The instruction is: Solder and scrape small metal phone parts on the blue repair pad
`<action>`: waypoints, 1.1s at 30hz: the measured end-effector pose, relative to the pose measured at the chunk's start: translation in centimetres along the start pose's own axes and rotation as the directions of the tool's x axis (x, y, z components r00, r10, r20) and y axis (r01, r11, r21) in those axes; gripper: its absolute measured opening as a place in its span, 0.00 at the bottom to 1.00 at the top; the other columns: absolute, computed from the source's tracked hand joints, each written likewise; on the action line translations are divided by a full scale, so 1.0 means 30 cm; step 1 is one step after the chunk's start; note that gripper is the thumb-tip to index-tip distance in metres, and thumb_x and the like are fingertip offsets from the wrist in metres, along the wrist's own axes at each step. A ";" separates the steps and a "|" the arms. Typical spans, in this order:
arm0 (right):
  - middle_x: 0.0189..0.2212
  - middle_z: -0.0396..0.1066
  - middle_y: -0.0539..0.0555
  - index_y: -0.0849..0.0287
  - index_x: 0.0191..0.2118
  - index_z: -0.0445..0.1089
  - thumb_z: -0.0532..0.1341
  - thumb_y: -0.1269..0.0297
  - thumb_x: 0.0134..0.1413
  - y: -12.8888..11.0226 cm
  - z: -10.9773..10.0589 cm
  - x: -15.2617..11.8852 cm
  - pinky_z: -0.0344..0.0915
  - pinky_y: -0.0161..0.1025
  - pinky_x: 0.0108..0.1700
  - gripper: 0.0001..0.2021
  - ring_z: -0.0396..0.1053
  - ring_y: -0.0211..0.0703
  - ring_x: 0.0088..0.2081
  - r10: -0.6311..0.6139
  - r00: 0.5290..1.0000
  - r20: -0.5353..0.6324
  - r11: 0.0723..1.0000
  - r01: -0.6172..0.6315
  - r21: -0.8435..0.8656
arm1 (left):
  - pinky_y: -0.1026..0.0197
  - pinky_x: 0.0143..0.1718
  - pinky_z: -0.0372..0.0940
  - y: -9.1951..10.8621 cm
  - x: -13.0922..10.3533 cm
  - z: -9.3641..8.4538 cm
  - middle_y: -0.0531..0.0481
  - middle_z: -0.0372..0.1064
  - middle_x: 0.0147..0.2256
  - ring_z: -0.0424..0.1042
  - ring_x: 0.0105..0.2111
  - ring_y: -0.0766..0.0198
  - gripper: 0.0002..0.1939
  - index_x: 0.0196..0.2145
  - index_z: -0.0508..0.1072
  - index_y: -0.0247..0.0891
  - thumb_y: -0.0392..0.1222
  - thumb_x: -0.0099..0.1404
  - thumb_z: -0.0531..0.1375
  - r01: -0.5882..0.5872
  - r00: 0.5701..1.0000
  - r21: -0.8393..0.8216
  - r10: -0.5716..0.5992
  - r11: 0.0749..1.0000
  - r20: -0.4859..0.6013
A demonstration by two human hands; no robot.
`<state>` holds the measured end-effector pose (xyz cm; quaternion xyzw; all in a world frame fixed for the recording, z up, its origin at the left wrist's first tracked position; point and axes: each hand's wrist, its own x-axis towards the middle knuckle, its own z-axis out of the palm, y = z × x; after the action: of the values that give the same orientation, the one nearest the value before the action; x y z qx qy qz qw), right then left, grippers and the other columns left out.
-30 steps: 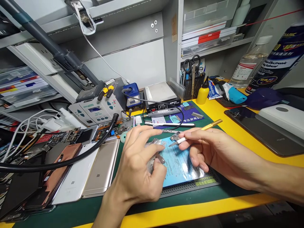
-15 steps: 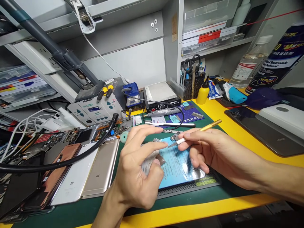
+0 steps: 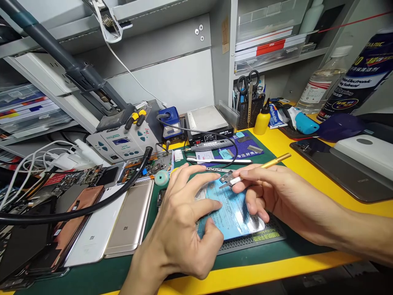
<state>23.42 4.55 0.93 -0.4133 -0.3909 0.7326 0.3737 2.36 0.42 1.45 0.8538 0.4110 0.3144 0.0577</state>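
A glossy blue sheet [image 3: 233,223] lies on a dark perforated mat [image 3: 245,246]. Between the thumb and fingers of my right hand [image 3: 270,188] is a knife [image 3: 274,161] with a gold handle, a white collar and a thin pointed blade directed left over the sheet. A small metal-and-black part [image 3: 226,177] shows near the sheet's top edge, just behind the blade. My left hand [image 3: 187,217] is spread over the left part of the sheet, thumb and forefinger apart, with nothing visible between them. It hides whatever lies beneath.
Several phones [image 3: 130,217] lie at the left, crossed by a black hose [image 3: 92,214]. Behind are a rework station [image 3: 123,143], a hot plate [image 3: 210,123] and a yellow bottle [image 3: 262,119]. A dark phone [image 3: 337,176] rests at right, near a spray can [image 3: 359,78].
My left hand has shifted right over the sheet, covering the small brownish piece seen there before and uncovering the greenish roll behind it. The knife has moved slightly right.
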 end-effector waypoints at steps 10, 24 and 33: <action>0.29 0.77 0.57 0.63 0.32 0.77 0.64 0.62 0.58 -0.005 0.005 0.003 0.66 0.31 0.17 0.10 0.68 0.36 0.19 0.011 1.000 -0.001 1.000 -0.011 -0.008 | 0.34 0.59 0.57 -0.005 -0.012 -0.005 0.41 0.71 0.52 0.64 0.56 0.44 0.18 0.37 0.80 0.38 0.33 0.50 0.56 -0.013 0.992 -0.094 0.001 0.995 -0.127; 0.20 0.73 0.55 0.65 0.30 0.76 0.62 0.62 0.59 -0.004 0.003 -0.006 0.65 0.30 0.16 0.12 0.67 0.36 0.17 0.021 1.000 0.008 0.999 -0.021 -0.042 | 0.37 0.62 0.54 0.003 -0.004 0.001 0.42 0.70 0.54 0.61 0.58 0.43 0.17 0.34 0.81 0.37 0.33 0.47 0.58 -0.007 1.000 -0.025 0.007 1.000 -0.023; 0.20 0.74 0.56 0.65 0.31 0.76 0.61 0.63 0.60 -0.008 0.007 0.001 0.65 0.31 0.16 0.11 0.67 0.37 0.17 0.018 1.000 0.012 0.999 -0.018 -0.039 | 0.36 0.63 0.54 -0.007 -0.012 -0.003 0.40 0.69 0.56 0.60 0.60 0.44 0.20 0.37 0.81 0.35 0.33 0.48 0.56 -0.017 0.998 -0.077 0.012 0.997 -0.057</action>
<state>23.26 4.62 1.22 -0.4193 -0.4037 0.7308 0.3566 1.99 0.27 1.28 0.8446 0.3938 0.3545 0.0767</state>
